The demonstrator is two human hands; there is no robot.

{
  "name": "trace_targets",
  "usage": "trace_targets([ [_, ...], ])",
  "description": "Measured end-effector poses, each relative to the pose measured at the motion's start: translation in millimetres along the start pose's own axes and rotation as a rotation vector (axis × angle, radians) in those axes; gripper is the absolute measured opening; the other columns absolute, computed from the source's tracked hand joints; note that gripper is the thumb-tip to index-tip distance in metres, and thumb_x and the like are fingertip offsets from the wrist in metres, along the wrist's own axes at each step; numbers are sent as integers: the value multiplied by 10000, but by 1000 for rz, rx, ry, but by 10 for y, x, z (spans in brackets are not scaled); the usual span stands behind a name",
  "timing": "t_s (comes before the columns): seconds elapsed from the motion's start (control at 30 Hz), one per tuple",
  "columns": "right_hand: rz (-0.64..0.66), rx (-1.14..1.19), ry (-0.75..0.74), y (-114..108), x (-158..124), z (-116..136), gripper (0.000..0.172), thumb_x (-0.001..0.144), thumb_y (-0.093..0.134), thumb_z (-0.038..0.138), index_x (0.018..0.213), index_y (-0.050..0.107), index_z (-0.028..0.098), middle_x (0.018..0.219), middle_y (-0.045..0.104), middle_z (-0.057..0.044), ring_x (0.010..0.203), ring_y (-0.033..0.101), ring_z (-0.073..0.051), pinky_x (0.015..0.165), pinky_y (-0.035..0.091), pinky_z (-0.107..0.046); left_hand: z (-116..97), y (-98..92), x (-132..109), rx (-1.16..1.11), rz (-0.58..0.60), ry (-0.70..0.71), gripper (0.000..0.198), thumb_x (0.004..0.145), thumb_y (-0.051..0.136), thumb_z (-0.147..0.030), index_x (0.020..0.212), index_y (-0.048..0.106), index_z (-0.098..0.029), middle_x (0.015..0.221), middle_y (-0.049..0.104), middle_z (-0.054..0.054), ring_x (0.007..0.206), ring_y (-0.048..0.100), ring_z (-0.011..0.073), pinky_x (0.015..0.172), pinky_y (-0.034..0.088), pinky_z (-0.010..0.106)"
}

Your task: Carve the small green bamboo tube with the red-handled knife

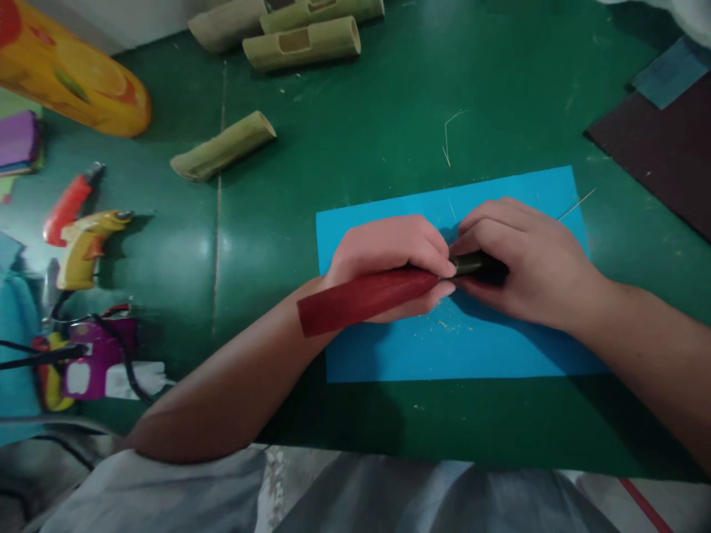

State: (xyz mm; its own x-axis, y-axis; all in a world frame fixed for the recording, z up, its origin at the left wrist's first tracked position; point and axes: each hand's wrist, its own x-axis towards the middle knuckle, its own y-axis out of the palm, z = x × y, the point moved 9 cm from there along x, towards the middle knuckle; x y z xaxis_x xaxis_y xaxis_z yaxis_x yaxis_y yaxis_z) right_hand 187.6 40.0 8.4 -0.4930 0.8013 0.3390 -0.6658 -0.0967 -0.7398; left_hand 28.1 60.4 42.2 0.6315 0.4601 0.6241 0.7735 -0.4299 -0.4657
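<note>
My left hand (389, 248) is closed around a tool with a long, flat red handle (361, 300), whose tip end is hidden at my fingertips. The handle's wide end points left, over my wrist. My right hand (514, 255) is closed on a short dark green bamboo piece (468, 264), mostly covered by the fingers. Both hands meet at the fingertips over a blue sheet (383, 355). Small pale shavings (443, 323) lie on the sheet below them, and a thin sliver (578, 205) sticks out past my right hand.
On the green table (355, 148) lie a cut bamboo tube (225, 148) and notched bamboo tubes (316, 46). To the left are a yellow glue gun (83, 248), a red-handled cutter (69, 211), a purple box (105, 355) with cables and an orange-yellow bottle (83, 81). Dark sheets (666, 141) lie right.
</note>
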Motion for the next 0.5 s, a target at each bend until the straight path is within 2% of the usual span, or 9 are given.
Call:
trace_targets([
  [0.1, 7, 18, -8, 7, 4, 4, 16, 1086, 745, 288, 1098, 757, 288, 1114, 820, -105, 1037, 753, -336, 883, 567, -490, 30, 70, -17, -16, 20, -13, 103, 1045, 856, -230, 1079, 796, -307, 1004, 932, -15, 882, 907, 155, 851, 733, 260],
  [0.2, 7, 8, -21, 4, 9, 15, 27, 1098, 725, 295, 1085, 746, 285, 1094, 815, -102, 1035, 755, -331, 886, 568, -491, 114, 146, -23, -24, 68, -89, 124, 1049, 784, -266, 951, 746, -331, 813, 860, -48, 792, 864, 162, 826, 722, 289],
  [0.3, 28, 10, -15, 11, 17, 20, 40, 1099, 720, 294, 1068, 743, 286, 1093, 817, -100, 1042, 758, -331, 896, 574, -492, 110, 225, -34, -11, 163, -61, 337, 1012, 756, -278, 733, 573, -323, 604, 688, -59, 632, 756, 171, 669, 652, 308],
  [0.4, 30, 15, -14, 5, 26, 27, 48, 1095, 713, 289, 1064, 748, 282, 1093, 816, -102, 1040, 762, -332, 902, 576, -496, 105, 198, -52, -6, 152, -39, 469, 966, 767, -274, 649, 425, -312, 549, 591, -48, 626, 741, 190, 650, 637, 340],
  [0.5, 26, 23, -13, 4, 29, 24, 53, 1095, 713, 296, 1070, 756, 279, 1099, 817, -106, 1041, 764, -337, 895, 574, -497, 147, 184, -77, 54, 144, -96, 404, 1001, 733, -311, 661, 516, -324, 593, 667, -30, 683, 797, 206, 723, 700, 365],
])
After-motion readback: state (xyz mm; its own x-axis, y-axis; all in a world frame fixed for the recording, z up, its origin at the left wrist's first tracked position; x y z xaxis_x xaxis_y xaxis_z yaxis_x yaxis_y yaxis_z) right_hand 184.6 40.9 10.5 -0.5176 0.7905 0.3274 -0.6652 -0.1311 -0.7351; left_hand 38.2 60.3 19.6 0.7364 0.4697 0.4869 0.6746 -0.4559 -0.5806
